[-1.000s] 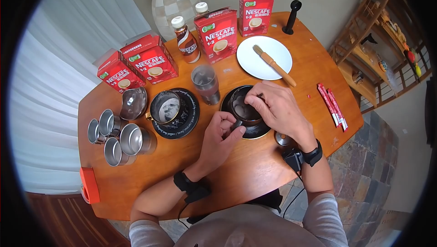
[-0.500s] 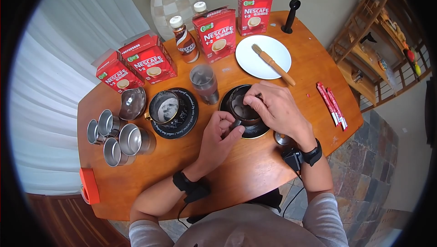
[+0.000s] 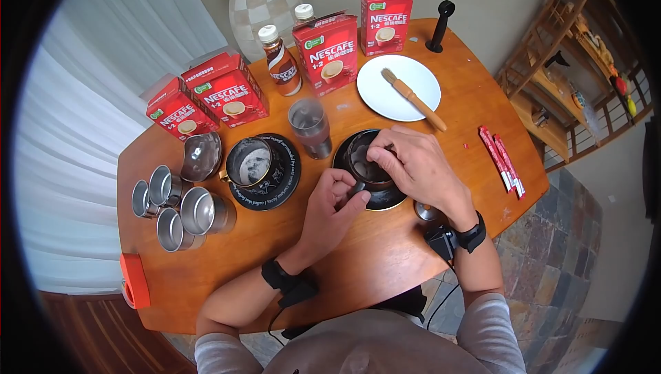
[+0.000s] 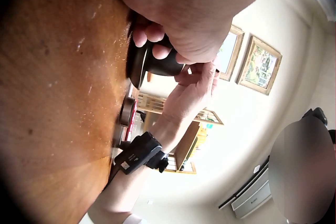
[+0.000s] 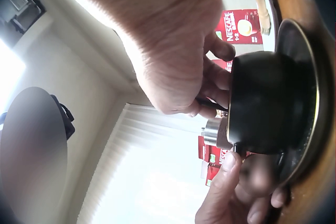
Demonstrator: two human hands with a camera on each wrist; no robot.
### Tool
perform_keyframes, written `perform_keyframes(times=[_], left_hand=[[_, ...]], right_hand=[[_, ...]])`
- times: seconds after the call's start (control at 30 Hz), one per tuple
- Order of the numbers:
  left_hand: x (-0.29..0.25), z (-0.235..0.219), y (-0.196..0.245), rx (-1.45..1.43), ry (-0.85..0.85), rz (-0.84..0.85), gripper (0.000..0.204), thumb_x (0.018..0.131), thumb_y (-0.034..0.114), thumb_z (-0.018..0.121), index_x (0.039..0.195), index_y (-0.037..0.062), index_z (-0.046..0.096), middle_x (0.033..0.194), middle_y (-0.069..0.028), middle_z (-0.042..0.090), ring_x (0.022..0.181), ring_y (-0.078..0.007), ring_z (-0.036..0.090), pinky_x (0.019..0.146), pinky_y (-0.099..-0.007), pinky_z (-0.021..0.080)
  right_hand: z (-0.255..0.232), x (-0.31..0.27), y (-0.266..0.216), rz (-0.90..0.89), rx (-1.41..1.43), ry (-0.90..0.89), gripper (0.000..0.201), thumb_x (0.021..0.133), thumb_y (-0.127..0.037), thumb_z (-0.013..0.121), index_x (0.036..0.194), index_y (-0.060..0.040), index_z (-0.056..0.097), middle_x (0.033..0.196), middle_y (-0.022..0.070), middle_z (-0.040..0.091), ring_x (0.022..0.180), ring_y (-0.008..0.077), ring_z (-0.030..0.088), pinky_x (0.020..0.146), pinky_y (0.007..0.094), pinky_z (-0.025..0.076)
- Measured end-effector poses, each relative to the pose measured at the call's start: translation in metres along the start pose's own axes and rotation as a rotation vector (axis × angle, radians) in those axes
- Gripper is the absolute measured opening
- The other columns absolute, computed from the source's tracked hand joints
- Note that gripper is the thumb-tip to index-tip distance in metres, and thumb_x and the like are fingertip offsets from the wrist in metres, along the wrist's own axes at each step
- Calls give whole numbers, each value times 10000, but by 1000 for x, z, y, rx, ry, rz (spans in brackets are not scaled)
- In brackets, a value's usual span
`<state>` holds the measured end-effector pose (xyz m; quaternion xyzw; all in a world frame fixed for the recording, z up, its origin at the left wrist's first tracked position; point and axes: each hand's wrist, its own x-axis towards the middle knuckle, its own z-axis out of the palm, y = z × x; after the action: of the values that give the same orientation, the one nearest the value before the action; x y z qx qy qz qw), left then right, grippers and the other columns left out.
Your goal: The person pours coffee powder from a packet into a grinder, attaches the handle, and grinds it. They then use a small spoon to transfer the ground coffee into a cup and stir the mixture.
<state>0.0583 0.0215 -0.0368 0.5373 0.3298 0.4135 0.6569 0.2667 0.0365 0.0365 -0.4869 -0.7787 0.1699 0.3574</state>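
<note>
A black cup [image 3: 372,175] with a thin gold rim stands on a black saucer [image 3: 387,202] in front of the person. The left hand [image 3: 335,206] pinches the cup's handle between thumb and curled fingers; the right wrist view shows this grip at the cup's side. Over the cup's mouth, the right hand [image 3: 415,162] holds a thin dark handle [image 5: 212,104] that slants down into the cup. Its lower end is hidden inside. A second cup [image 3: 249,163], with pale powder inside, sits on a lettered black saucer [image 3: 281,181] to the left.
A clear tumbler [image 3: 309,126] stands behind the cups. Several metal cups [image 3: 200,211] and a glass bowl [image 3: 202,156] are at left. Red Nescafe boxes [image 3: 329,54] and a bottle [image 3: 282,67] line the back. A brush [image 3: 415,100] lies across a white plate [image 3: 372,98]; red sachets [image 3: 497,157] lie right.
The right hand shifts slightly over the cup's mouth, still holding the thin dark handle. The left hand keeps its place at the cup's handle.
</note>
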Motion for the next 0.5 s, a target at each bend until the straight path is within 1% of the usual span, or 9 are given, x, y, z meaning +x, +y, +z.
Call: perform_keyframes(times=[0.17, 0.27, 0.37, 0.47, 0.5], left_hand=[[0, -3, -3, 27, 0, -5, 286, 1004, 43, 700, 1149, 61, 455, 1026, -6, 709, 717, 10, 468, 618, -175, 368], [0, -3, -3, 48, 4, 2, 284, 1003, 47, 704, 1146, 62, 459, 983, 11, 690, 701, 11, 451, 605, -175, 357], [0, -8, -1, 90, -34, -42, 267, 1025, 50, 669, 1172, 58, 447, 1021, -48, 688, 850, -66, 620, 714, -228, 494], [-1, -7, -1, 103, -28, -44, 265, 1026, 51, 668, 1173, 58, 447, 1017, -47, 690, 850, -64, 620, 712, -226, 494], [-1, -7, -1, 103, -30, -43, 266, 1026, 52, 669, 1173, 59, 447, 1019, -46, 691, 851, -63, 620, 711, -225, 494]], right_hand=[[-1, 1, -1, 27, -3, -18, 204, 1019, -218, 613, 981, -33, 689, 891, 162, 715, 880, 383, 685, 759, 468, 521], [-1, 0, -1, 45, 10, -15, 200, 1007, -227, 634, 975, -37, 690, 869, 162, 710, 864, 383, 682, 751, 471, 518], [0, -1, 0, 6, -98, -95, 191, 984, -236, 666, 968, -49, 696, 843, 157, 704, 852, 377, 681, 740, 472, 515], [0, 0, -2, 47, -120, -176, 187, 964, -246, 695, 961, -60, 703, 827, 151, 699, 850, 368, 682, 731, 469, 514], [0, 0, -2, 50, -127, -176, 188, 964, -249, 702, 959, -61, 708, 834, 147, 699, 854, 362, 680, 742, 462, 512]])
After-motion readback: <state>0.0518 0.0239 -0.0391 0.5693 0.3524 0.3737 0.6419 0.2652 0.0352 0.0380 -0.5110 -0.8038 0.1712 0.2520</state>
